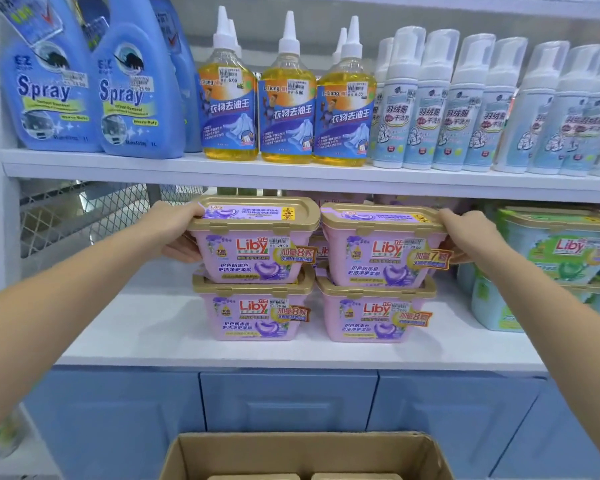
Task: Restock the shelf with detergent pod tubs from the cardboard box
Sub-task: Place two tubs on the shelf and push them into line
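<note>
Two pink detergent pod tubs with gold lids sit side by side on the white lower shelf [160, 327], each with another pink tub stacked on top. My left hand [179, 233] grips the left end of the upper left tub [253, 240], thumb on the lid and fingers under the rim. My right hand [465, 233] grips the right end of the upper right tub [381, 245] the same way. Beneath them stand the lower left tub [253, 311] and the lower right tub [374, 313]. The open cardboard box [305, 455] is at the bottom, with two gold lids showing inside.
Green-and-white pod tubs [551, 258] are stacked just right of my right hand. A wire mesh panel [84, 216] backs the shelf at the left. The upper shelf carries blue spray jugs [132, 88], yellow bottles [286, 105] and white foam bottles [465, 109]. Blue cabinet doors [288, 400] are below.
</note>
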`<state>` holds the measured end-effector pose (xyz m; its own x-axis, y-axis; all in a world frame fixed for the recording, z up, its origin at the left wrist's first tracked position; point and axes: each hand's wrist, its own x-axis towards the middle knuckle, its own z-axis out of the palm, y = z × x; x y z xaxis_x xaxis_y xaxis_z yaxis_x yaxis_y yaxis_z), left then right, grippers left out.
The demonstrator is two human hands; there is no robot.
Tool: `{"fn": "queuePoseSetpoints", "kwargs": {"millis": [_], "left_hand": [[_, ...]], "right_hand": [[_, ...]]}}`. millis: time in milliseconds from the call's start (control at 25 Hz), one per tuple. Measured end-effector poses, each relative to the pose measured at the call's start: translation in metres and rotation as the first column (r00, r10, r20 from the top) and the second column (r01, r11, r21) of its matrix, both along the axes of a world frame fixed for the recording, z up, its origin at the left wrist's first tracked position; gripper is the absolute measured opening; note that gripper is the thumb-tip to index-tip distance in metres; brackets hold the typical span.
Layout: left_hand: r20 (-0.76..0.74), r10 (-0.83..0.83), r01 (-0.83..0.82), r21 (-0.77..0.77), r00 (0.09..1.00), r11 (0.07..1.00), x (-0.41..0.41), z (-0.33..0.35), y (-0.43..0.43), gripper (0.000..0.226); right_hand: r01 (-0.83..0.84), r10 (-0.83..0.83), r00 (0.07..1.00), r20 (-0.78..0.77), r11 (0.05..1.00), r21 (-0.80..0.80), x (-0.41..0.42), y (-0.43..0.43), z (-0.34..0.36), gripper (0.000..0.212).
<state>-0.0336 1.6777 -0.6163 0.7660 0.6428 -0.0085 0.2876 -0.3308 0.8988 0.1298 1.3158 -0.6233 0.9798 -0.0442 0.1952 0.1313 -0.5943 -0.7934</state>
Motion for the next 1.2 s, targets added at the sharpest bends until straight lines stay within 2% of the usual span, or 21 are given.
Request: {"fn": "queuePoseSetpoints", "kwargs": {"millis": [80, 200, 320, 400, 480, 560, 600, 640, 720, 800, 840, 880, 960, 1040, 1120, 1200], "left_hand": [[-0.033, -0.035, 0.035, 0.016, 0.999, 0.999, -0.002, 0.002, 0.001, 0.037], [-0.064, -0.043, 0.046, 0.052, 0.997, 0.998, -0.005, 0.006, 0.0, 0.036], [-0.044, -0.036, 0.038, 0.046, 0.998, 0.998, -0.004, 0.005, -0.002, 0.043], [0.049, -0.005, 0.005, 0.003, 0.999, 1.0, -0.006, -0.005, -0.002, 0.055], [0.228, 0.074, -0.062, -0.059, 0.971, 0.996, -0.014, -0.027, -0.001, 0.062], [0.402, 0.168, -0.155, -0.065, 0.9, 0.986, -0.027, -0.064, -0.007, 0.056], [0.428, 0.177, -0.192, -0.009, 0.886, 0.981, -0.033, -0.089, -0.01, 0.054], [0.399, 0.158, -0.199, 0.064, 0.903, 0.978, -0.04, -0.112, -0.017, 0.056], [0.241, 0.088, -0.127, 0.15, 0.966, 0.98, -0.047, -0.15, -0.03, 0.076], [0.079, 0.028, -0.043, 0.202, 0.997, 0.979, -0.043, -0.169, -0.036, 0.092], [0.025, 0.009, -0.015, 0.245, 1.0, 0.969, -0.038, -0.174, -0.037, 0.092], [-0.004, 0.0, 0.001, 0.285, 1.0, 0.959, -0.033, -0.176, -0.035, 0.087], [-0.026, -0.001, 0.01, 0.346, 1.0, 0.938, -0.022, -0.179, -0.032, 0.074], [-0.066, 0.008, 0.021, 0.417, 0.998, 0.909, -0.015, -0.183, -0.028, 0.066], [-0.069, 0.02, 0.014, 0.461, 0.997, 0.887, -0.01, -0.187, -0.023, 0.06], [-0.021, 0.017, -0.005, 0.462, 1.0, 0.887, -0.009, -0.189, -0.021, 0.057]], "right_hand": [[-0.028, 0.028, 1.0, -0.006, 0.999, 0.026, -0.001, -0.002, -0.002, 0.053], [-0.041, 0.041, 0.999, -0.001, 0.998, 0.039, -0.005, -0.005, -0.007, 0.065], [-0.041, 0.038, 0.997, 0.074, 0.998, 0.039, -0.01, -0.005, -0.016, 0.071], [-0.087, 0.082, 0.99, 0.116, 0.995, 0.046, -0.014, -0.008, -0.029, 0.069], [-0.126, 0.11, 0.984, 0.142, 0.985, 0.114, -0.02, -0.011, -0.048, 0.074], [-0.108, 0.074, 0.972, 0.225, 0.984, 0.142, -0.024, -0.017, -0.072, 0.058], [-0.085, 0.046, 0.965, 0.257, 0.986, 0.142, -0.031, -0.018, -0.084, 0.046], [-0.061, 0.019, 0.965, 0.262, 0.987, 0.151, -0.037, -0.019, -0.098, 0.04], [-0.046, 0.008, 0.974, 0.228, 0.986, 0.162, -0.047, -0.02, -0.126, 0.044], [-0.006, -0.009, 0.988, 0.157, 0.995, 0.097, -0.051, -0.02, -0.151, 0.067], [0.0, -0.003, 0.993, 0.114, 1.0, 0.028, -0.05, -0.02, -0.159, 0.076], [-0.016, 0.02, 0.998, 0.063, 0.999, -0.05, -0.049, -0.018, -0.165, 0.077], [-0.085, 0.084, 0.996, -0.013, 0.986, -0.142, -0.045, -0.009, -0.17, 0.065], [-0.132, 0.127, 0.99, -0.054, 0.986, -0.1, -0.035, 0.0, -0.171, 0.063], [-0.147, 0.146, 0.985, -0.095, 0.989, -0.001, -0.021, 0.004, -0.175, 0.077], [-0.161, 0.164, 0.982, -0.092, 0.986, 0.037, -0.019, 0.007, -0.174, 0.06]]}}
